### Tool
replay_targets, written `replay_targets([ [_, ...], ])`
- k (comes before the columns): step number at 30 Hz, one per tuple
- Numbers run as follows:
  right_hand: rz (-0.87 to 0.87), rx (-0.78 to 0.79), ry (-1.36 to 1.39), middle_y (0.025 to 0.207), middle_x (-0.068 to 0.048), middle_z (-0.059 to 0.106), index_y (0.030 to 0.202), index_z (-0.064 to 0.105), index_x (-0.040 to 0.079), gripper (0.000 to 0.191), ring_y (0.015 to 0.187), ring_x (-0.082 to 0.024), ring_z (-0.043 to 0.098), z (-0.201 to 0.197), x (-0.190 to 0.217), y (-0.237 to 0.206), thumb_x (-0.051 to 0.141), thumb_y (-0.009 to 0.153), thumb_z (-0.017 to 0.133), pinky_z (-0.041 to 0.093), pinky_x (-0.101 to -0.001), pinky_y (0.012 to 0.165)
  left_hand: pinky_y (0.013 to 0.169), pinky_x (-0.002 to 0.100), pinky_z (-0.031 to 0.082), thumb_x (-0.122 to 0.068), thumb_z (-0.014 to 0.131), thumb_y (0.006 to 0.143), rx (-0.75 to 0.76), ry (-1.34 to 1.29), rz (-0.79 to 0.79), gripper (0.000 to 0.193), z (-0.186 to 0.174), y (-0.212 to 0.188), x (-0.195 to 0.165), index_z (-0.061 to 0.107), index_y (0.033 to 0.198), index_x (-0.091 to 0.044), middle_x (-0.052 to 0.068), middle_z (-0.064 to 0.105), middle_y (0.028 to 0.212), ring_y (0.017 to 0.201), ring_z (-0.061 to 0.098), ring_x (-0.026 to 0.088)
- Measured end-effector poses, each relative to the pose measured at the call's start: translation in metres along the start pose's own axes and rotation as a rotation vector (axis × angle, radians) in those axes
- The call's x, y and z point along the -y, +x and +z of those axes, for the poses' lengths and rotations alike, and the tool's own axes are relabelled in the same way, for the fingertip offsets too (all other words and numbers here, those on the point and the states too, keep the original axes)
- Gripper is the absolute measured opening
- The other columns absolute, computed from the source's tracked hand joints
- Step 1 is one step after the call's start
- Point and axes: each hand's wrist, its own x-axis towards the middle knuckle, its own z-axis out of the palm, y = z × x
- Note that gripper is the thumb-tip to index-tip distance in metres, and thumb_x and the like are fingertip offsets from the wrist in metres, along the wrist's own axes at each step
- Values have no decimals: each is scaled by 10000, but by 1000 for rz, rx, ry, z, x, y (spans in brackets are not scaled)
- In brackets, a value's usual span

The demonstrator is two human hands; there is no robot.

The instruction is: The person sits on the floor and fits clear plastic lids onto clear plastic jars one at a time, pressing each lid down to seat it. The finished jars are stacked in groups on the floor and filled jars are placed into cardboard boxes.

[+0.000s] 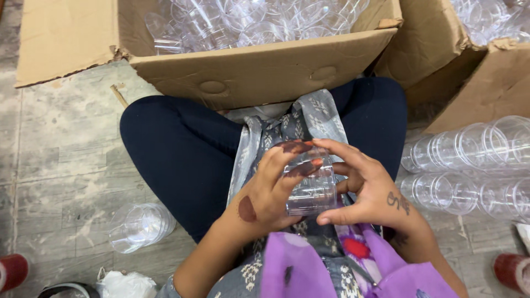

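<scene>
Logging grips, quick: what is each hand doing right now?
Left hand: closed around the clear plastic cup.
Right hand: closed on the same cup.

Glossy clear plastic cup [312,187], matt brown cardboard box [259,72] — creased, rough grey stone floor [61,160], soft patterned cloth [309,118]

Both hands meet over the lap — left hand [265,193] curled, fingers pointing to two o'clock; right hand [370,190] cupped, fingertips toward ten o'clock.

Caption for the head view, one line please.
Seated person's left hand and right hand grip a clear plastic cup beside cardboard boxes of cups.
</scene>
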Motion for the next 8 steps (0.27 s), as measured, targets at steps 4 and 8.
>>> replay_targets([
  [4,80,-33,-8,1484,-115,506,1529,418,68,1095,1209,-218,631,-3,1,-4,-12,570,938,636,-324,800,1290,558,411,-133,849,854,44,167,30,788,7,0,-1,436,1525,-131,160,346,1619,1520,418,441],
  [8,211,-51,91,1482,-119,534,1545,431,78,1052,1148,-219,640,-11,1,-11,-30,608,898,612,-303,743,1283,527,405,-155,783,907,133,278,90,764,11,1,3,413,1570,-233,138,316,1676,1555,406,427],
])
